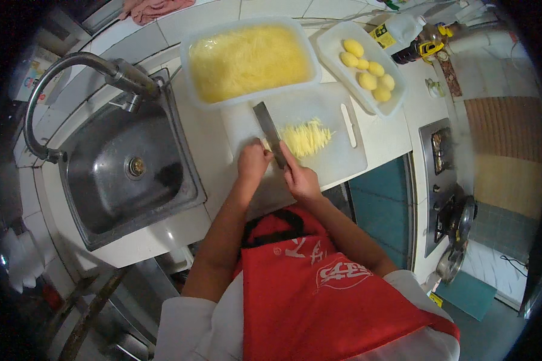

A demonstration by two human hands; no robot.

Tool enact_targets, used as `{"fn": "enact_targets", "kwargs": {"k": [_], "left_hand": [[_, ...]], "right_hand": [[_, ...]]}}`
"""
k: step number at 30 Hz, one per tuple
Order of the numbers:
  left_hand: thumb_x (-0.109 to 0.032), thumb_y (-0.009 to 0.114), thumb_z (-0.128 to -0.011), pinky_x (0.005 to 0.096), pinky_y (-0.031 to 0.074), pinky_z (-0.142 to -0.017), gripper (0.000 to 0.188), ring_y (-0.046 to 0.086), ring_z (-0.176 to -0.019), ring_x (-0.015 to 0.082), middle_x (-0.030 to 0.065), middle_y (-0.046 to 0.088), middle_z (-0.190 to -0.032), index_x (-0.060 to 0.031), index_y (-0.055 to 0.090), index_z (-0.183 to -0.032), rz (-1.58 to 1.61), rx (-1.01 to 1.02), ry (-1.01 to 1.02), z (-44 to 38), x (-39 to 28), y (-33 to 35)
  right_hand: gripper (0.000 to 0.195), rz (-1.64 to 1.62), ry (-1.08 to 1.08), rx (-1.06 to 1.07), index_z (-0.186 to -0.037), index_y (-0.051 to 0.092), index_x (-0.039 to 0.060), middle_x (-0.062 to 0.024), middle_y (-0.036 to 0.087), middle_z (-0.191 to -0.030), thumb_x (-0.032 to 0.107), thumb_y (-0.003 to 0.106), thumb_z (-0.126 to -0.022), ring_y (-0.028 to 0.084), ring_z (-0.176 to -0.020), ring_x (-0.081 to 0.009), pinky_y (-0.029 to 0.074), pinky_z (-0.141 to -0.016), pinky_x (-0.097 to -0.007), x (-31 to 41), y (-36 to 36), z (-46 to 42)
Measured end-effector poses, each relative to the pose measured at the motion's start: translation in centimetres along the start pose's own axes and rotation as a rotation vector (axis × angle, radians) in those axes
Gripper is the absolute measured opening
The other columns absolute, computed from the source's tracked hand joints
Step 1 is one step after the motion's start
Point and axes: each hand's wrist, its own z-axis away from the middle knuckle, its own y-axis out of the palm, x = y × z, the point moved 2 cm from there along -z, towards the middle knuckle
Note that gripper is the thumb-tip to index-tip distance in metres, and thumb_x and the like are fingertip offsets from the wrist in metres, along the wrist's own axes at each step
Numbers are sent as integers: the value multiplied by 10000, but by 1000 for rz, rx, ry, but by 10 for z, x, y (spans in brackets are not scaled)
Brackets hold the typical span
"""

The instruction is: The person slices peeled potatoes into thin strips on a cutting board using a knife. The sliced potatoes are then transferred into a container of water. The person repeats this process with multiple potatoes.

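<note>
My right hand [303, 179] grips a wide-bladed kitchen knife [267, 126], its blade pointing away from me over a white plastic cutting board [334, 104]. Just left of the blade, the curled fingers of my left hand [253, 161] hold a piece of peeled potato [266, 144], mostly hidden by the fingers and knife. On the blade's right side lies a pile of thin potato shreds [308, 137]. Beyond the board stands a large translucent plastic tub [317, 67] full of yellow shreds in liquid. A smaller plastic tub [390, 108] at the back right contains several whole peeled potatoes [367, 81].
To the left is a steel sink [104, 180] with a curved faucet [67, 58]. A clear plastic jug [399, 31] and a dark bottle [418, 47] stand behind the smaller tub. At far right, a gas stove [436, 189] has a pan [465, 219] near it.
</note>
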Motion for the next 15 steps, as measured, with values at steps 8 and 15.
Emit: {"fn": "enact_targets", "kwargs": {"k": [8, 15], "left_hand": [[-206, 685, -697, 439, 479, -620, 241, 602, -685, 370, 171, 613, -706, -21, 564, -791, -60, -5, -22, -1, 4, 2], [-216, 660, -698, 440, 498, -645, 236, 612, -719, 359, 196, 618, -733, -6, 591, -782, -17, 8, -17, 3, 0, -5]], "right_hand": [[677, 11, -23, -5, -1406, 175, 301, -209, 562, -628, 100, 473, -832, 561, -587, -392, 430, -561, -473, -2, 2, -3], [666, -15, 9, -7, -1408, 181, 280, -217, 554, -614, 109, 478, -837, 557, -568, -396, 427, -550, -476, 4, 2, -2]]}}
